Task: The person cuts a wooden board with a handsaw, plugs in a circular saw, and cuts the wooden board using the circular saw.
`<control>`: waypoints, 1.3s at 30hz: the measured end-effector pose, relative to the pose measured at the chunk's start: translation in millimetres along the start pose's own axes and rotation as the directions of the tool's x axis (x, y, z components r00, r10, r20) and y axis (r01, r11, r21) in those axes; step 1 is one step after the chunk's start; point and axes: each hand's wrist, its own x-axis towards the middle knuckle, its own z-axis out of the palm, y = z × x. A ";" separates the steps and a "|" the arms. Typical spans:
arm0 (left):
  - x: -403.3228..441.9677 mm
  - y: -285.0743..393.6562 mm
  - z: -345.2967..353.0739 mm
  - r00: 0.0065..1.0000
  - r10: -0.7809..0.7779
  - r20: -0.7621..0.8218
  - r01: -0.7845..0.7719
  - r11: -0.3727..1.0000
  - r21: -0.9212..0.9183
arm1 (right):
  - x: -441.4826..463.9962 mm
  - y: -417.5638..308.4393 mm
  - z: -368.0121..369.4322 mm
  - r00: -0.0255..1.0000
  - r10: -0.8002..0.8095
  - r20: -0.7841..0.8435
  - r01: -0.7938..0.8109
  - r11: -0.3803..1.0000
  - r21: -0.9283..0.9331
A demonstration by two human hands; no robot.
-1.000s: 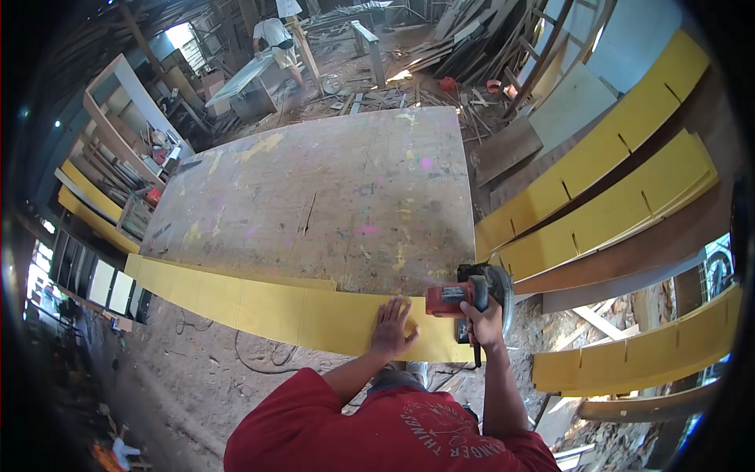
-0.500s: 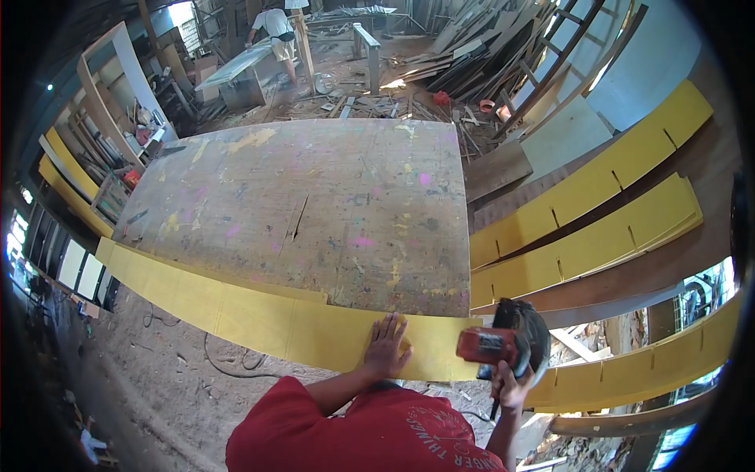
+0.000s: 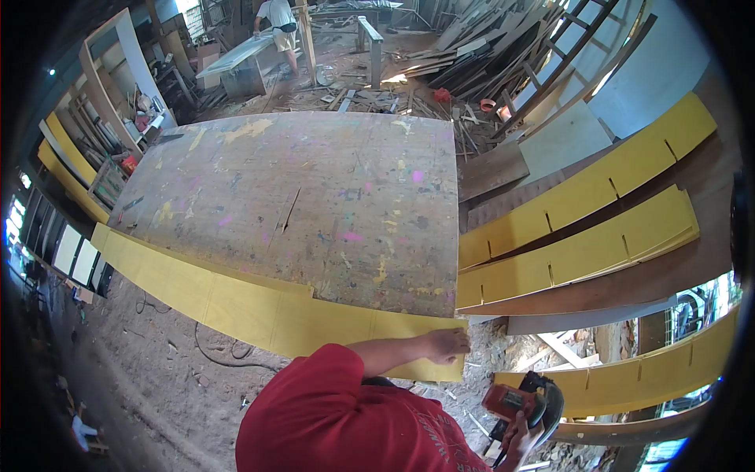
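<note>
A long yellow board [image 3: 244, 303] lies along the near edge of the wooden table [image 3: 314, 189]. My left hand [image 3: 447, 346] is at the board's right end, its fingers curled down at the edge; what they hold, if anything, is too small to make out. To the right of the board, off the table, my right hand [image 3: 521, 440] grips the handle of a red and black circular saw [image 3: 511, 401]. The saw is tilted and apart from the board.
Slotted yellow boards [image 3: 590, 197] lean at the right, with another slotted stack [image 3: 613, 385] lower down. A black cable [image 3: 216, 358] lies on the dusty floor. Far back, a person [image 3: 279, 27] bends by a panel. Scrap wood [image 3: 480, 55] is piled behind.
My left hand has slid right from the board's surface to its end, and its fingers have curled. My right hand has carried the saw off the board, right and down toward me.
</note>
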 end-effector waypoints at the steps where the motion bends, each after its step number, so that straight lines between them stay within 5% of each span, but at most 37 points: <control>1: 10.5 -8.5 -5.3 0.995 -0.026 0.092 0.023 0.999 0.030 | -5.4 -1.1 -4.0 1.000 0.013 -0.003 -0.013 1.000 -0.014; 7: 58.1 -28.7 -27.1 0.879 -0.269 0.394 0.127 0.928 0.351 | -20.5 4.6 -28.1 0.999 0.044 0.030 -0.042 0.998 -0.054; 10: 64.0 -17.3 -19.5 0.848 -0.336 0.410 0.231 0.930 0.284 | -24.3 8.0 -33.8 0.997 0.049 0.061 -0.045 0.997 -0.066; 19: 70.7 -25.2 -59.3 0.891 -0.263 0.369 0.122 0.923 0.364 | -30.3 17.1 -53.0 0.989 0.093 0.115 -0.077 0.988 -0.136; 22: 69.4 -19.8 -58.8 0.957 -0.094 0.275 -0.052 0.875 0.481 | -27.1 17.2 -57.8 0.986 0.078 0.148 -0.055 0.986 -0.157; 25: 61.3 -21.5 -29.7 0.942 -0.210 0.261 0.074 0.890 0.450 | -23.3 27.9 -67.2 0.984 0.028 0.174 0.017 0.968 -0.251; 28: 69.5 1.1 -26.6 0.851 -0.323 0.413 0.153 0.906 0.395 | -22.9 30.0 -71.3 0.972 -0.041 0.233 0.111 0.949 -0.296; 35: 62.7 48.1 17.0 0.871 -0.163 0.464 0.067 0.974 0.216 | -47.0 -11.0 -58.6 0.952 0.123 0.280 0.008 0.905 -0.425; 39: 54.2 74.1 24.0 0.875 -0.069 0.480 -0.034 0.979 0.202 | -52.4 -10.0 -56.0 0.940 0.040 0.339 0.152 0.840 -0.520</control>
